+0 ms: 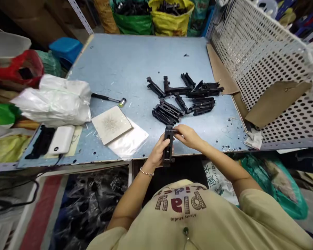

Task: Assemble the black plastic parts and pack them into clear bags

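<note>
A long black slotted part (168, 144) is upright in front of me at the table's front edge. My left hand (158, 151) is wrapped round its left side, thumb across its face. My right hand (189, 136) has its fingers pinched at the part's upper right; whether a small piece is between them is too small to tell. Just beyond my hands, several similar black parts (168, 111) lie side by side on the blue table (120, 62). Further back and to the right is a looser pile of black parts (205, 91).
A hammer (108, 99), a square pale board (111, 125) and a clear plastic sheet (131, 139) lie left of my hands. Further left are white plastic bags (59, 100) and a white power bank (62, 139). A perforated white panel (271, 66) borders the right side.
</note>
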Tool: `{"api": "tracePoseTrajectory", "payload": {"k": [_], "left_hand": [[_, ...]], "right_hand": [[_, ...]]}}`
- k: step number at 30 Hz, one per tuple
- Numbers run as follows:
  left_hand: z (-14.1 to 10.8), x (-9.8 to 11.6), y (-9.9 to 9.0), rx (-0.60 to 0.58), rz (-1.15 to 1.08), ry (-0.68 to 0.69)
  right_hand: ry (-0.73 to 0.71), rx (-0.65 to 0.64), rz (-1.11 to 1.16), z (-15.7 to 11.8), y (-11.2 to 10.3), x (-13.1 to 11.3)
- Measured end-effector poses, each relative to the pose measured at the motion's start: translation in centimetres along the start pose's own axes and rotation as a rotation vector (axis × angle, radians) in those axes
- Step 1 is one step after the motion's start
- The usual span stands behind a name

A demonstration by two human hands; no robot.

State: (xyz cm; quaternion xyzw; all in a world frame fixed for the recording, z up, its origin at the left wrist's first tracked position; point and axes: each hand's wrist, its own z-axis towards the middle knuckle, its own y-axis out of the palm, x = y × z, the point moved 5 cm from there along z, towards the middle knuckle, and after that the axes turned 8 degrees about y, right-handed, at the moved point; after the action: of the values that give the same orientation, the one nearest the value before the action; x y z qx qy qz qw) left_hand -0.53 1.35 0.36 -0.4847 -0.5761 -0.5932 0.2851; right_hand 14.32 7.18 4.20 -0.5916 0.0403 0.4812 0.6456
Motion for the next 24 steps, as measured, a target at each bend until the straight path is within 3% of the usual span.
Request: {"api": "tracePoseTrajectory", "payload": {"k": [3, 8, 11, 14, 16, 20, 24], "left_hand": [[-0.8, -0.4, 0.6, -0.068, -0.05, -0.072], [-1.1, -0.7, 1.7, -0.118, -0.038, -0.073], [-0.9, -1.0, 2.4, -0.065, -0.034, -0.043], [-0.4, -0.8, 2.1, 0.066, -0.08, -0.013], [-0.2, -0.5, 1.5, 0.143, -0.11, -0.027], [0.0, -0.3, 0.8, 0.188, -0.132, -0.107], [0.0, -2.0, 1.1, 0.183, -0.211, -0.235]], "right_hand": [[-0.001, -0.04, -0.064, -1.6, -1.4, -0.7], [0.076, -0.08, -0.1, -2.5, -2.4, -0.7], [0.262, -0.136, 0.178, -2.5, -1.7, 0.4], [0.391, -0.272, 0.407, -3.4, -0.4, 0.3], [0.305, -0.316, 0.291, -4.3, 0.1, -1.1], [-0.088, -0.276, -0.135, -5.7, 0.6, -4.8], [-0.301, -0.267, -0.23, -5.7, 1.5, -5.8]]}}
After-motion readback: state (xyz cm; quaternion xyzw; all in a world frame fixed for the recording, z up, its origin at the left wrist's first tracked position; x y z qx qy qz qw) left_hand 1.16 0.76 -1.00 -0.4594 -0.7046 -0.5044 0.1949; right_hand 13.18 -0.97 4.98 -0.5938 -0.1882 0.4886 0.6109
